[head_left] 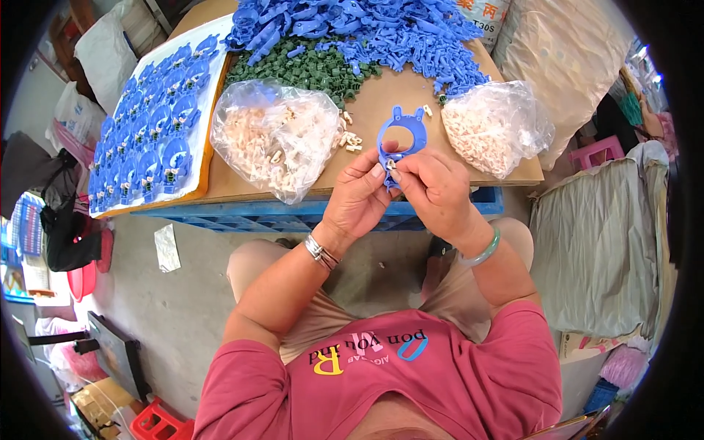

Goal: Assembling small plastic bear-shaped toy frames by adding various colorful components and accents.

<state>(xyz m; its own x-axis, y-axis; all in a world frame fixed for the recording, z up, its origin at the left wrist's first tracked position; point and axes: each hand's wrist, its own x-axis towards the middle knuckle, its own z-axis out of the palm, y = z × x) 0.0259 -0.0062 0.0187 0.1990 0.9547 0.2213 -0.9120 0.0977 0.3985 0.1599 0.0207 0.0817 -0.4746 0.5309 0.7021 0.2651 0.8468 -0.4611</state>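
In front of me, just past the table's near edge, I hold up a blue plastic ring-shaped piece (420,136) with two small ears on top. The thumb and fingers of my left hand (352,196) are closed round its narrow lower end. My right hand (442,192) pinches a small cream plastic part (391,166) against that same lower end. Fingertips partly hide where the two pieces meet. A few loose cream parts (352,139) lie on the table to the left, beside a clear plastic bag (275,139) of them. Another bag of pale parts (490,130) stands to the right.
Behind the bags lie heaps of dark green parts (282,67), large blue pieces (330,18) and small blue pieces (433,62). A white tray (207,110) at left bears rows of blue assemblies. Big sacks (565,66) stand at the right, next to a grey-covered stack (594,249).
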